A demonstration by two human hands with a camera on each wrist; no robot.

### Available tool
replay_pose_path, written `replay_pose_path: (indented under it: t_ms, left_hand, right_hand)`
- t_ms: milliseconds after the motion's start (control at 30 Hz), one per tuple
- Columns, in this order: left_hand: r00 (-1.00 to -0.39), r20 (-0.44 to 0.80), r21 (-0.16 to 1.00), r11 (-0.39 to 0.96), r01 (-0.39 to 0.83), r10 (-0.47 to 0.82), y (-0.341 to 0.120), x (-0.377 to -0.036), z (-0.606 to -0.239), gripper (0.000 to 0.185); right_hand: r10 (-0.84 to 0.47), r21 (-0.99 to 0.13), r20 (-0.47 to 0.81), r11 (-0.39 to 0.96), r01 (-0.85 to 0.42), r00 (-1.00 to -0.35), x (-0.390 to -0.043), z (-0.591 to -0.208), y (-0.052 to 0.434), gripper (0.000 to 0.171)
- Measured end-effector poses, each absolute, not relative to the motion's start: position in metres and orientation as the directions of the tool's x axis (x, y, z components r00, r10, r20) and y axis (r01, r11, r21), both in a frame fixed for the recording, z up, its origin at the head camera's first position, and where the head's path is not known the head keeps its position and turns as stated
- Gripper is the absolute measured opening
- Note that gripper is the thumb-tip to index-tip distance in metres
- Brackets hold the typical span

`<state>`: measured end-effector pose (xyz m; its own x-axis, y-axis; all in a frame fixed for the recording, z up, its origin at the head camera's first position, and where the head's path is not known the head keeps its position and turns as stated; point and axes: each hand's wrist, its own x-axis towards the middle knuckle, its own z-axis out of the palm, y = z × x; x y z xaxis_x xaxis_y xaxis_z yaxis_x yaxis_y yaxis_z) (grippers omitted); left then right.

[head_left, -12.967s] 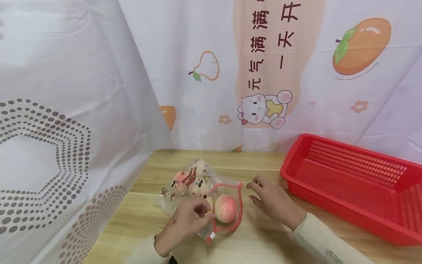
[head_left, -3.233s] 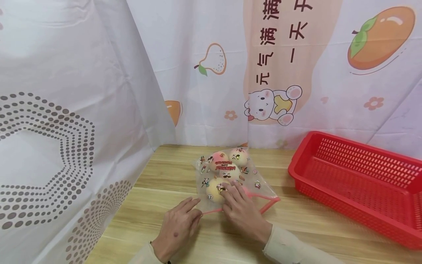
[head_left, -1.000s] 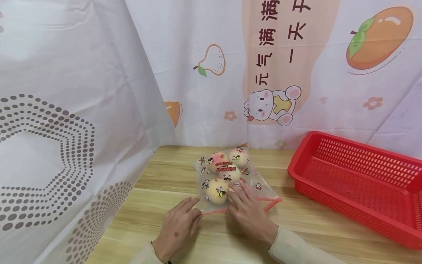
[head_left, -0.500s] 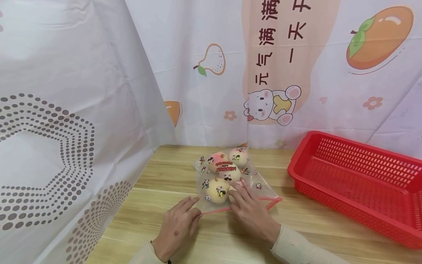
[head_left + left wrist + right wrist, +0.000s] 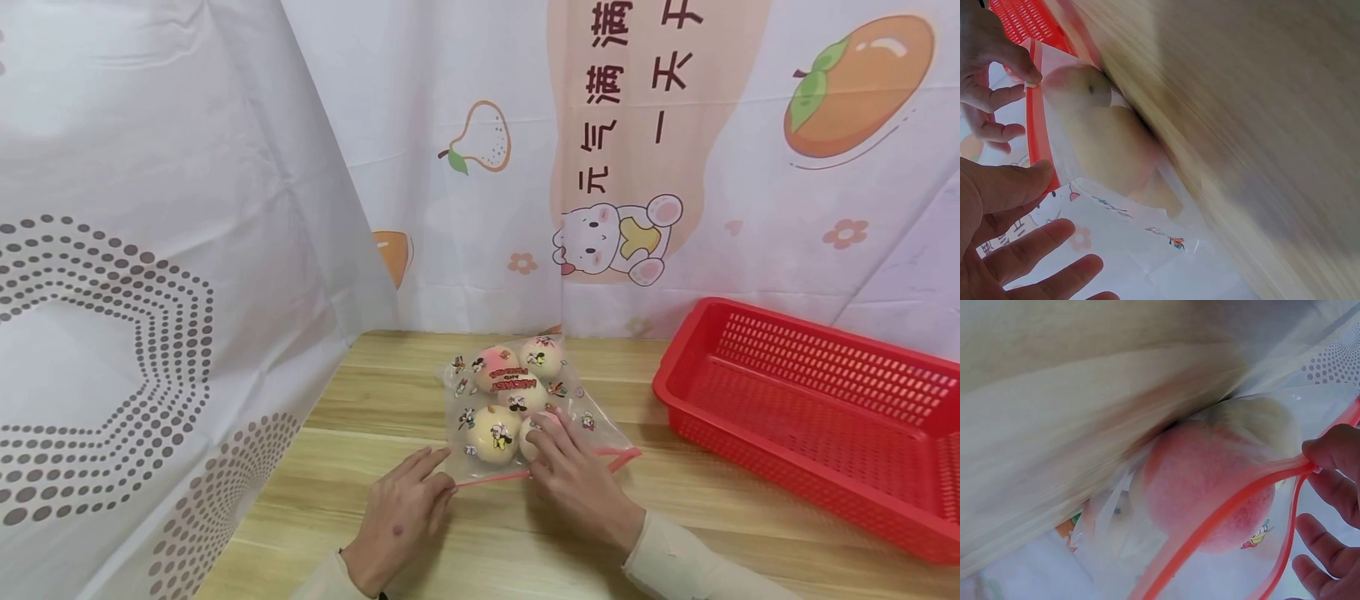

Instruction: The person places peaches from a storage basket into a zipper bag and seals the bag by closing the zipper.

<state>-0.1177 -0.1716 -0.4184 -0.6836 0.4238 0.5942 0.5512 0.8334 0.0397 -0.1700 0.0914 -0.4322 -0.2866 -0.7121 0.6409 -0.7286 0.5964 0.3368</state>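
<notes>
A: We are working on the clear plastic zip bag with cartoon prints and a red seal strip (image 5: 525,400), lying on the wooden table (image 5: 420,392) just left of the red perforated plastic basket (image 5: 810,408). Our right hand (image 5: 573,483) is pinching the strip; the fingers (image 5: 1335,450) are curling round it.

B: And our left hand (image 5: 401,512) is resting beside the bag's near left corner, fingers (image 5: 1029,250) lying straight, gripping nothing.

A: The pale pink peaches (image 5: 495,433) are crowding the mouth. We are risking a gap in the seal if one bulges against the strip.

B: Or the bag is sliding away from the basket, since nothing is pinning it firmly.
</notes>
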Motion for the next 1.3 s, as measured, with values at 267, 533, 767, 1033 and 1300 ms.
replay_pose_path:
  t_ms: [267,533,767,1033,1300]
  left_hand:
    - [-0.683,0.594,0.033,0.836,0.548,0.424,-0.173,-0.117,-0.419,0.014]
    - [-0.704,0.580,0.041,0.848,0.528,0.410,-0.173,-0.116,-0.419,0.014]
    - [-0.702,0.582,0.045,0.845,0.532,0.411,-0.173,-0.116,-0.419,0.014]
    - [-0.716,0.572,0.053,0.852,0.520,0.401,-0.173,-0.116,-0.418,0.014]
    - [-0.734,0.551,0.055,0.860,0.508,0.398,-0.173,-0.115,-0.417,0.012]
  right_hand:
    - [-0.709,0.322,0.643,0.594,-0.737,-0.291,-0.171,-0.434,0.096,0.048]
    - [-0.714,0.313,0.624,0.601,-0.736,-0.317,-0.171,-0.435,0.100,0.057]
    - [-0.717,0.302,0.617,0.596,-0.744,-0.324,-0.172,-0.436,0.104,0.028]
    - [-0.720,0.298,0.608,0.598,-0.744,-0.335,-0.171,-0.434,0.107,0.056]
    - [-0.716,0.305,0.613,0.603,-0.737,-0.333,-0.171,-0.435,0.110,0.053]
